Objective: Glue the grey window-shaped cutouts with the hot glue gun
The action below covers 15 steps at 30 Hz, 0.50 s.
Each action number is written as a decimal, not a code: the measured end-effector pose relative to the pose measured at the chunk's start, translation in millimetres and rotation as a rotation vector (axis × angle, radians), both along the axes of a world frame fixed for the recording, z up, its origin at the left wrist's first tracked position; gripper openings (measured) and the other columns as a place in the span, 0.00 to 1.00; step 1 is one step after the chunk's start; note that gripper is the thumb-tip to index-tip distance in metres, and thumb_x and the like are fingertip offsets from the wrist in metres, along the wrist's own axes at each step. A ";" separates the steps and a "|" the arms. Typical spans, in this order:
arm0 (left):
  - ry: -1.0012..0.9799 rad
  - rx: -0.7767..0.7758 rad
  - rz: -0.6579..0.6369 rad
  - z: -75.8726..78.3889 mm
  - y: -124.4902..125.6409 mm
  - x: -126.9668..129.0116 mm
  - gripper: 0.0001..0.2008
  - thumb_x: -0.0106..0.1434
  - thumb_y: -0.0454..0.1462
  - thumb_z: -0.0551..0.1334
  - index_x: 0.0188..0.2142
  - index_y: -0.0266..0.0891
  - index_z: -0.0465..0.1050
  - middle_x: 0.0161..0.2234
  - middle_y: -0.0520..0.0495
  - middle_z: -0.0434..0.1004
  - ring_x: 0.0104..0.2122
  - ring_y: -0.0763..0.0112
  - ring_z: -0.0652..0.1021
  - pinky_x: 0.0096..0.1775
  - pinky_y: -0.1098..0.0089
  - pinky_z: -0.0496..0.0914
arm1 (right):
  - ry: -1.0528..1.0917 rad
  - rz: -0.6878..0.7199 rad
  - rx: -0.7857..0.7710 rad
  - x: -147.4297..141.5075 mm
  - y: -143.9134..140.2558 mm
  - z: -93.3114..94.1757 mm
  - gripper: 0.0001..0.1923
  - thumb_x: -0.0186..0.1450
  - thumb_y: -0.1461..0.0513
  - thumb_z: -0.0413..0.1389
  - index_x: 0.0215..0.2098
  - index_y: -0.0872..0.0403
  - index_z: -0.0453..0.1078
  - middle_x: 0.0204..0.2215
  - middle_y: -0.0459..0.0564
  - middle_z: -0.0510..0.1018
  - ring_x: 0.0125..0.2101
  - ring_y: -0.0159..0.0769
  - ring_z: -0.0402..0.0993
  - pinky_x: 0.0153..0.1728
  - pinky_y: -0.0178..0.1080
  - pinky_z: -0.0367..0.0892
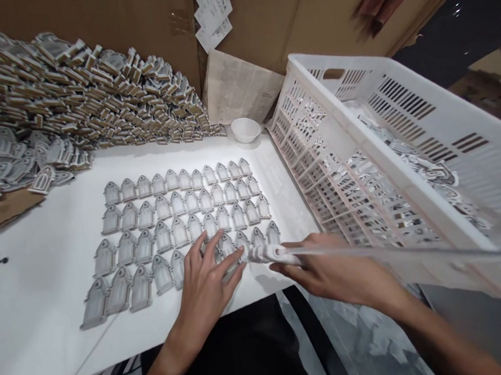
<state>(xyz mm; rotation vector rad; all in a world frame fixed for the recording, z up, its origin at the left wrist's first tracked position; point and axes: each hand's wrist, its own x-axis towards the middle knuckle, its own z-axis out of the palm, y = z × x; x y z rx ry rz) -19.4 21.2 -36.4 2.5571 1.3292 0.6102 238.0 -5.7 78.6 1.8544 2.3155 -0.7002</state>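
A left hand (208,277) lies flat, fingers spread, on the front row of arch-shaped cutouts (179,228) laid in rows on a white table (37,285). The right hand (326,271) pinches a few more cutouts (267,254) just beside them. A white crate (404,158) stands to the right; beyond sit a small bowl (246,129) and heaped stacks (73,91).

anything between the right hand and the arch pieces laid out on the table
Nothing visible. The right hand holds a piece right at the edge of the bottom row; the left hand lies flat on that row beside it.
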 end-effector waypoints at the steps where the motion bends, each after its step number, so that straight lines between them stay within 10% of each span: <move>1: 0.003 -0.002 -0.001 0.4 -0.3 0.2 0.15 0.73 0.41 0.68 0.58 0.55 0.83 0.70 0.38 0.70 0.70 0.31 0.64 0.58 0.33 0.71 | -0.022 0.039 0.021 -3.0 2.7 5.5 0.25 0.80 0.45 0.49 0.38 0.49 0.79 0.22 0.49 0.78 0.19 0.38 0.71 0.24 0.39 0.46; 7: -0.016 0.034 0.020 -1.6 -5.6 2.4 0.14 0.74 0.41 0.67 0.57 0.53 0.84 0.69 0.38 0.72 0.69 0.32 0.64 0.60 0.33 0.70 | -0.027 -0.006 0.086 -0.8 -6.1 22.2 0.24 0.80 0.45 0.49 0.40 0.47 0.81 0.24 0.49 0.81 0.24 0.41 0.77 0.27 0.39 0.51; 15: -0.072 0.191 0.066 -11.7 -16.1 -12.6 0.19 0.73 0.36 0.66 0.61 0.51 0.80 0.66 0.40 0.75 0.67 0.39 0.68 0.57 0.40 0.75 | 0.242 -0.283 0.202 -0.9 -26.5 -20.7 0.30 0.80 0.40 0.45 0.36 0.50 0.77 0.27 0.50 0.83 0.30 0.46 0.82 0.31 0.39 0.63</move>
